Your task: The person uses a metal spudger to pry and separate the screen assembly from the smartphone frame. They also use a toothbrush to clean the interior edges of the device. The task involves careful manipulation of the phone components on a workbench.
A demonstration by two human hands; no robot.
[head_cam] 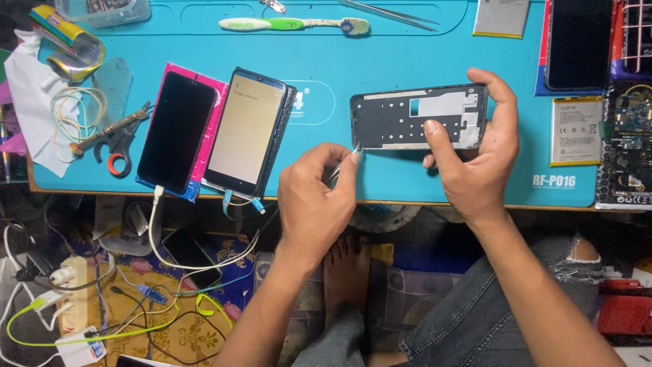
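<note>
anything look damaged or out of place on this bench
The phone frame gripped by the right hand is stripped bare, inner plate exposed, while the left hand works a thin metal tool at its corner. A toothbrush lies among the tools.

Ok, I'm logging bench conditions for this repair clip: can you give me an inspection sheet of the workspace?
Surface: turquoise work mat on a low table.
Job's things: phone frame held on the mat; thin metal tool at its lower left corner.
Clutter: two phones, toothbrush, tweezers, scissors, batteries, circuit boards.
Grippers: left hand pinches the tool; right hand grips the frame.
Cables: charging leads run from both phones to the floor.
Surroundings: power strip, patterned floor covering, bare foot.
</note>
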